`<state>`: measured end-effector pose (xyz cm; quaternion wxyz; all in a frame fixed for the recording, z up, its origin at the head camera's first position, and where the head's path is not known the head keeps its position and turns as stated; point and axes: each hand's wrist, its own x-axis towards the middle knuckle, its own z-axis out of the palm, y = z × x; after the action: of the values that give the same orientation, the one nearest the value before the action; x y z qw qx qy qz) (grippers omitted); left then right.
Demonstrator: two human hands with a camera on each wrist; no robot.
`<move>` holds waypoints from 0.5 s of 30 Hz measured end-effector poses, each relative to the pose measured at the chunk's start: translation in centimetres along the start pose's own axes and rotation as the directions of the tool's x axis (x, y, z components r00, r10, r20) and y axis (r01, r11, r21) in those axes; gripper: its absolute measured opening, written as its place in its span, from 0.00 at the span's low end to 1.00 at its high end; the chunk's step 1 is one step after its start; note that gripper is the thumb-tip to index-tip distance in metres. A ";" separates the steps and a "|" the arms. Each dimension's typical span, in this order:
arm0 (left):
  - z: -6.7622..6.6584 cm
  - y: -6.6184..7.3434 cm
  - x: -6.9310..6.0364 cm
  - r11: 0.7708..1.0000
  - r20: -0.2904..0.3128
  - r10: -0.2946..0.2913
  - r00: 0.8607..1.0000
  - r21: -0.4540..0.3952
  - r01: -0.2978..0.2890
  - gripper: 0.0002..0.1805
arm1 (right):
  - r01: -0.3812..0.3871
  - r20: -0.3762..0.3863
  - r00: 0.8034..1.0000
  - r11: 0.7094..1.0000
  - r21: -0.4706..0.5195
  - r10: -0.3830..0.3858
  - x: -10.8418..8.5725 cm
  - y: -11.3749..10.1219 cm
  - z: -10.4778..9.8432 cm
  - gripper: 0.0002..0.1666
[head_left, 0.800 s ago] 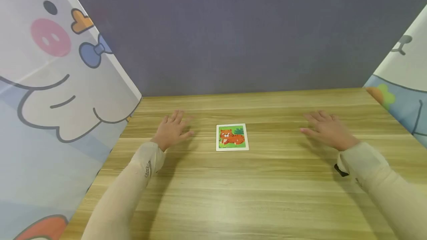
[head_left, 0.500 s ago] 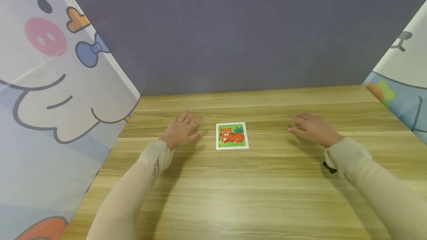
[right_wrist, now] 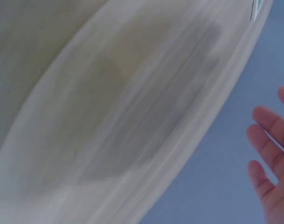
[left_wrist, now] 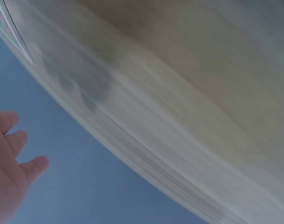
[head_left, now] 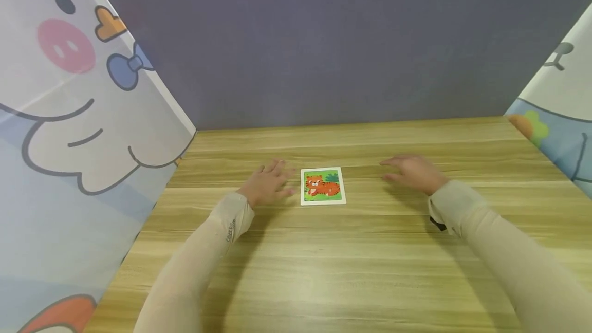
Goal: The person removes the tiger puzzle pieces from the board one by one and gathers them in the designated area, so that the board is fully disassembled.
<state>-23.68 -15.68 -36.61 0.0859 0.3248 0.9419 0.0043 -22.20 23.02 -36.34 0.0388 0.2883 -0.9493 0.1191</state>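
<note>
Tiger card: I see one square card (head_left: pixel 323 186) lying flat on the wooden counter (head_left: pixel 333 271), toward its far side and between the two hands; inside its white border, an orange striped tiger sits on green.
Left hand: I have the left hand (head_left: pixel 266 184) just left of the card, fingers extended and spread, thumb pointing right toward the card's near left part; it has hold of nothing.
Right hand: I find the right hand (head_left: pixel 414 172) to the right of the card, with a wider gap than on the left; its fingers reach left, nearly straight, and grasp nothing.
Sleeves: I see both arms coming in from the near side in pale sleeves, a dark script-like mark by the left cuff and a small black piece (head_left: pixel 438 224) under the right one.
Wrist views: I get only a sliver of the card at the top corner of each.
Surroundings: I make out a plain grey wall (head_left: pixel 324 45) at the far side and cartoon-printed panels left (head_left: pixel 69 209) and right (head_left: pixel 564 91).
</note>
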 end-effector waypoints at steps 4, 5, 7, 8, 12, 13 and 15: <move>0.1 0.8 0.6 0.999 0.032 0.018 0.999 0.041 -0.020 0.36 | 0.010 -0.018 1.000 1.000 0.014 -0.010 1.4 -0.7 0.9 0.22; 0.2 1.1 0.7 0.998 0.037 0.022 0.999 0.052 -0.024 0.36 | 0.007 -0.016 1.000 1.000 0.020 -0.007 1.8 -0.9 1.2 0.22; 0.2 1.5 1.0 0.997 0.048 0.026 0.999 0.076 -0.030 0.35 | 0.003 -0.009 1.000 0.999 0.038 -0.003 2.5 -1.2 1.6 0.21; 0.3 1.7 1.1 0.996 0.055 0.028 0.998 0.087 -0.032 0.35 | 0.002 0.000 1.000 0.999 0.047 -0.002 2.8 -1.4 1.8 0.21; 0.4 2.7 1.6 0.990 0.089 0.023 0.996 0.134 -0.035 0.35 | -0.021 0.044 0.999 0.997 0.073 0.018 3.8 -2.1 2.1 0.21; 0.4 2.8 1.8 0.989 0.097 0.016 0.995 0.142 -0.030 0.35 | -0.034 0.061 0.998 0.996 0.080 0.029 4.0 -2.2 2.2 0.21; 0.5 3.2 2.1 0.986 0.109 0.003 0.994 0.164 -0.021 0.35 | -0.057 0.086 0.995 0.994 0.090 0.049 4.4 -2.5 2.2 0.21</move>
<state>-23.28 -11.93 -37.20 0.1099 0.3361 0.9310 -0.0907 -24.50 18.05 -37.31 -0.0175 0.2693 -0.9509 0.1514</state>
